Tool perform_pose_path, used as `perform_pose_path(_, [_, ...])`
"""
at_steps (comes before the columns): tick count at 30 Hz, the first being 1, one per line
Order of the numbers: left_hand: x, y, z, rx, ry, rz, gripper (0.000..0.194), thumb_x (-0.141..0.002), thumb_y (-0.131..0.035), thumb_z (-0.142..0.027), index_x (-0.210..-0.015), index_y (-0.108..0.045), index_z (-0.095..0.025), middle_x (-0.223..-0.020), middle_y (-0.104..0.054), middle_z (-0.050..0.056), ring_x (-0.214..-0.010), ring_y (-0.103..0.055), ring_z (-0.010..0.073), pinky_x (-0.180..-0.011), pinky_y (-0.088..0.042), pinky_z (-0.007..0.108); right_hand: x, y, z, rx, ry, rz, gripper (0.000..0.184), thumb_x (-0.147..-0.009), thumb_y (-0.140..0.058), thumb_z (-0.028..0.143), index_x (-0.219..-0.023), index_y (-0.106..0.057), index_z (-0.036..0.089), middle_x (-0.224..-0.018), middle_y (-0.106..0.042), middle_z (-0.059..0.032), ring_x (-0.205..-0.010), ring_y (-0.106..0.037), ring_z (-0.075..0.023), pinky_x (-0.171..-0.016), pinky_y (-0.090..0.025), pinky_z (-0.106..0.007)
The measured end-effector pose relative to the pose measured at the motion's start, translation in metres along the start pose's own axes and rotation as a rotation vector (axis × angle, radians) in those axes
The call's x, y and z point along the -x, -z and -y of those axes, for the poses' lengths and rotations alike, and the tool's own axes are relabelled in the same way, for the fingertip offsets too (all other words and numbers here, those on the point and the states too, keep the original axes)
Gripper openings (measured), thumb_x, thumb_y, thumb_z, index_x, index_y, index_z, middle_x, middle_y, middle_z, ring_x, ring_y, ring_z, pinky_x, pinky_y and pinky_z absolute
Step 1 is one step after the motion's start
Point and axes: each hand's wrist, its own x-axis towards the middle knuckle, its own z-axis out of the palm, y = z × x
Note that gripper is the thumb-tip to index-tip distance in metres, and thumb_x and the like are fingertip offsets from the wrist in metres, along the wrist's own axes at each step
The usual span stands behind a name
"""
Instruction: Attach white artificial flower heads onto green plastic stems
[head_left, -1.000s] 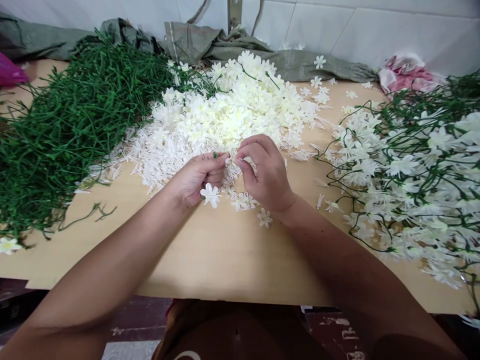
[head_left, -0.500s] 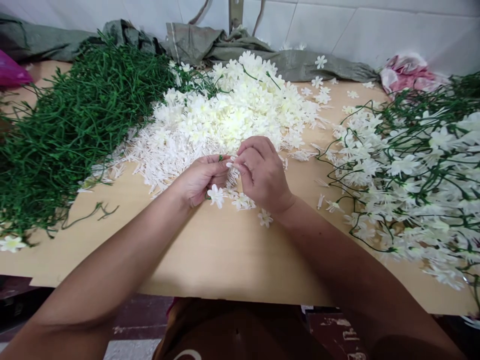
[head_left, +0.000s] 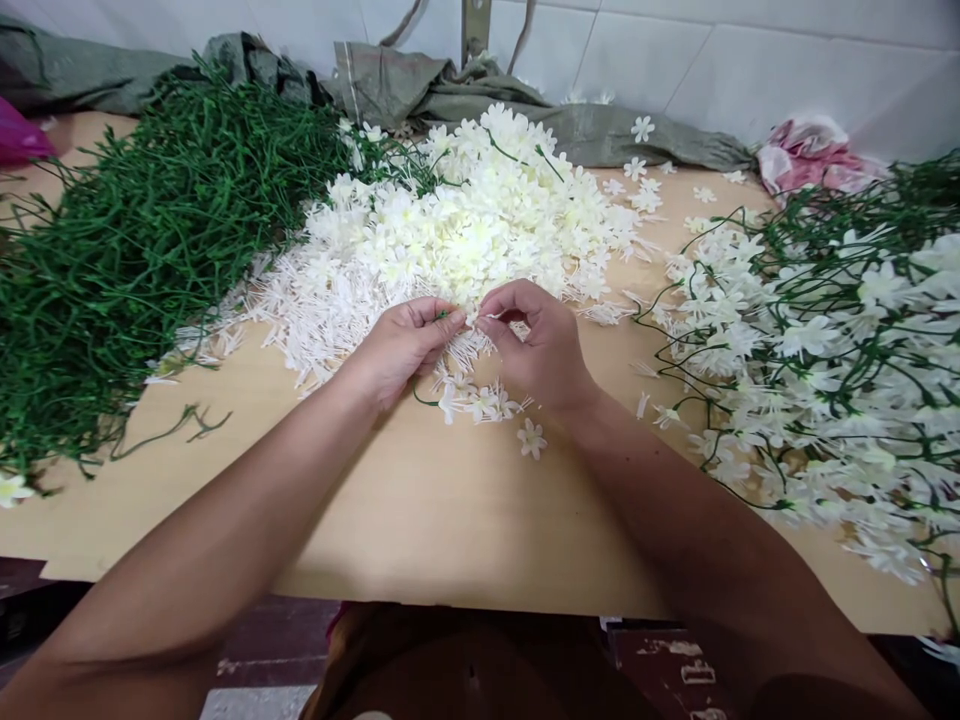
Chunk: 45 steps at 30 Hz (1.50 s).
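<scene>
My left hand [head_left: 401, 350] pinches a green artificial flower stem [head_left: 425, 402], whose tail curls out below the palm. Thumb and forefinger of my right hand [head_left: 540, 345] close on a small white flower piece [head_left: 472, 316] at the left fingertips. Whether that piece is joined to the stem is too small to tell. Both hands are just in front of a heap of white artificial flowers [head_left: 487, 225]. Loose white blossoms [head_left: 487, 403] lie on the table beneath the hands, and one more blossom [head_left: 532, 439] lies by my right wrist.
A pile of green stems [head_left: 172, 200] covers the left of the brown tabletop [head_left: 450, 520]. White flowers on green stems [head_left: 817, 370] are heaped at the right. Grey-green cloth [head_left: 600, 130] runs along the tiled wall, with a pink and white cloth [head_left: 814, 155] at the back right.
My right hand has shifted slightly right and down, its fingers now more rounded in the pinch. The left hand has turned a little, and the stem's tail now shows under it.
</scene>
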Motion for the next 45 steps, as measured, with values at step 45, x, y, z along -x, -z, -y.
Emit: perform_pose_path(45, [0.001, 0.004, -0.006, -0.074, 0.033, 0.115, 0.013, -0.079, -0.053, -0.021, -0.067, -0.050, -0.015, -0.056, -0.042, -0.004, -0.041, -0.024, 0.0026, -0.041, -0.012, 0.018, -0.005, 0.006, 0.006, -0.067, -0.128, 0.124, 0.024, -0.081, -0.057, 0.023, -0.062, -0.042, 0.021, -0.054, -0.037, 0.0065, -0.052, -0.030, -0.0069, -0.050, -0.027, -0.025])
